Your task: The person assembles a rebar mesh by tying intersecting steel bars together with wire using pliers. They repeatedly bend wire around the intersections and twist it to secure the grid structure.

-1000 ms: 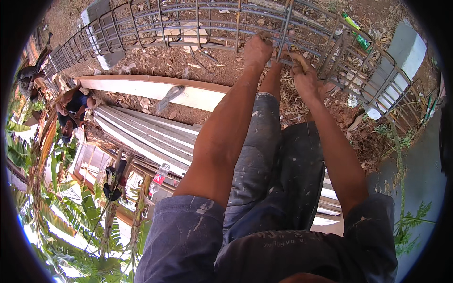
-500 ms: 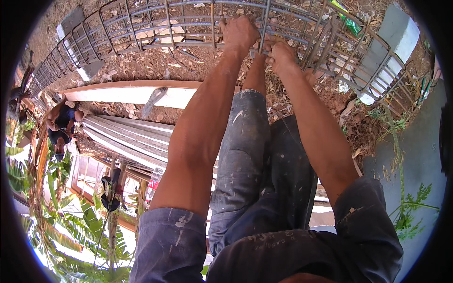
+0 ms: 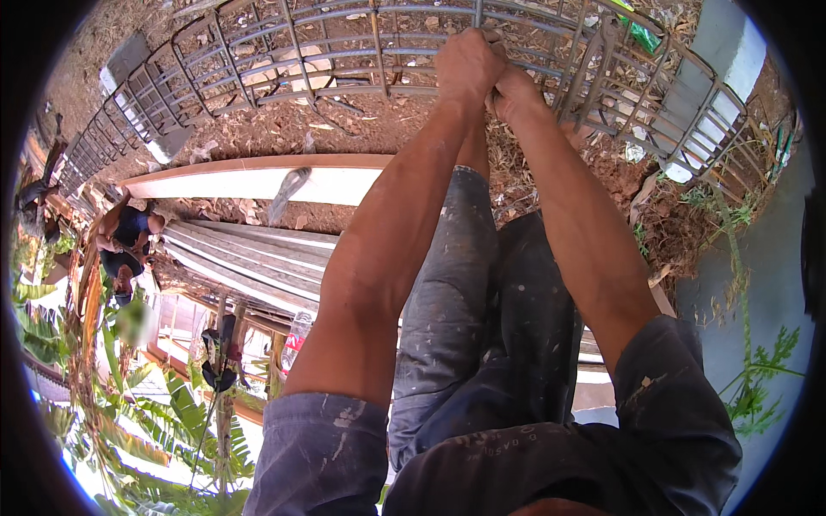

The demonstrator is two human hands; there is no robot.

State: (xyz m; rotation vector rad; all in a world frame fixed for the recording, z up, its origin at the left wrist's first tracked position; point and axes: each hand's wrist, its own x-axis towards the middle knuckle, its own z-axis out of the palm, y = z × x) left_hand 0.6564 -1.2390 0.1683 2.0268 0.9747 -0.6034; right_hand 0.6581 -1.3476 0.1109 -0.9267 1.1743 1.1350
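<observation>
A long cage of steel reinforcing bars (image 3: 331, 45) stretches across the far side, made of lengthwise rods and crosswise stirrups. My left hand (image 3: 469, 64) is closed at one upright stirrup (image 3: 478, 12), which runs into its grip. Pressed against it on the right is my right hand (image 3: 518, 93), its fingers curled in and mostly hidden. Whatever the right fingers pinch does not show. Both forearms reach forward over my dark, paint-spotted trousers (image 3: 443, 284).
Grey-white blocks (image 3: 142, 95) lie beneath the cage at left and right. Nearer are a pale plank (image 3: 232, 182) with a clear plastic bag (image 3: 288, 191), and stacked boards (image 3: 249, 258). Another person (image 3: 129, 236) crouches at left. A plastic bottle (image 3: 297, 335) stands beside my left arm.
My left hand has slid right along the cage, now covering the stirrup and meeting my right hand. The right hand has shifted only slightly. The view has moved a little.
</observation>
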